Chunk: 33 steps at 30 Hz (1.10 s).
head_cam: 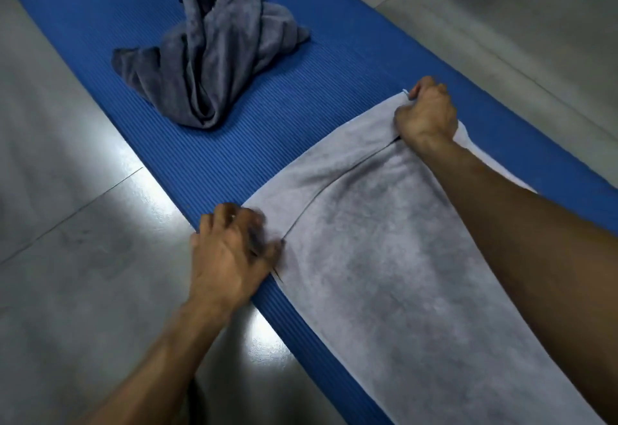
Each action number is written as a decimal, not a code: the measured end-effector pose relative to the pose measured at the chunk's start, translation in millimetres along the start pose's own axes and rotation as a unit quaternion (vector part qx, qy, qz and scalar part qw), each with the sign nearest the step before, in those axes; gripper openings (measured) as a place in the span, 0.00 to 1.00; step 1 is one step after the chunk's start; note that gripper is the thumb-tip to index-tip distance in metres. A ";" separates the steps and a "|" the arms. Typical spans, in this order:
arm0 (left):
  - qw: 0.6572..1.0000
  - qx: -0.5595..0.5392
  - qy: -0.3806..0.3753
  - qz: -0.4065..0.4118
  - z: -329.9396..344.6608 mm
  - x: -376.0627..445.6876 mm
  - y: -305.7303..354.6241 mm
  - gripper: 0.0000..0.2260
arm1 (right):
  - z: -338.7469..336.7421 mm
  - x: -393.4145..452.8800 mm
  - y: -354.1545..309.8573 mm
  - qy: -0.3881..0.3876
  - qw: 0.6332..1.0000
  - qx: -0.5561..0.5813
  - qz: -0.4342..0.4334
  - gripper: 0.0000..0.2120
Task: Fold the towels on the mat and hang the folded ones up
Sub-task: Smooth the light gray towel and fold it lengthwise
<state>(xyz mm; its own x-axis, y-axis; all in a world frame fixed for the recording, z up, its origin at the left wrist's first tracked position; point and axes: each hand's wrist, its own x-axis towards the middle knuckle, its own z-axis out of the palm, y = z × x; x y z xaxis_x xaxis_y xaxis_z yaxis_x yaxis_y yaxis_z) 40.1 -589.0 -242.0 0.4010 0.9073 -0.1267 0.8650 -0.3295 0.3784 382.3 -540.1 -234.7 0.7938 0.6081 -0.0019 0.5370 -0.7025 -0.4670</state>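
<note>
Two hands, yours: left hand (234, 250) pinches light grey towel (401, 274) corner | right hand (426, 113) fist-closed on far corner | blue mat (267, 116) | dark towel (214, 50) crumpled

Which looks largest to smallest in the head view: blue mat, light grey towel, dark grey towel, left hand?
1. blue mat, crossing the whole frame.
2. light grey towel, spread flat; it lies nearest the camera, which inflates it.
3. dark grey towel, crumpled farther off, so its true size is unsure.
4. left hand.

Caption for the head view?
Both hands, left hand and right hand, fold a light grey towel on the blue mat.
</note>
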 end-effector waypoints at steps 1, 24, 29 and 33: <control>0.999 0.029 -0.015 0.018 3.5 -2.0 5.9 0.19 | 3.4 -0.8 -1.5 -0.002 1.000 -0.012 0.004 0.11; 0.985 0.132 -0.038 0.106 25.8 -9.9 -7.9 0.24 | -1.7 37.0 -4.3 -0.056 0.987 0.127 -0.082 0.21; 0.984 0.131 -0.045 0.111 27.5 -6.9 -10.9 0.26 | 19.0 -20.7 -0.8 -0.095 0.977 0.086 -0.169 0.12; 0.975 0.175 -0.057 0.124 23.8 -2.5 -20.4 0.32 | 29.2 -26.7 17.7 -0.170 0.960 -0.025 -0.221 0.15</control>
<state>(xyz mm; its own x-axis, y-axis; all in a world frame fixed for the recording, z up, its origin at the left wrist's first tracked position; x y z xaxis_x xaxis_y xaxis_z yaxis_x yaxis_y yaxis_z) 28.7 -590.7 -271.2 0.6246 0.7599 -0.1800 0.7790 -0.6224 0.0761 362.3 -557.9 -268.8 0.3505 0.9305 -0.1062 0.8199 -0.3596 -0.4455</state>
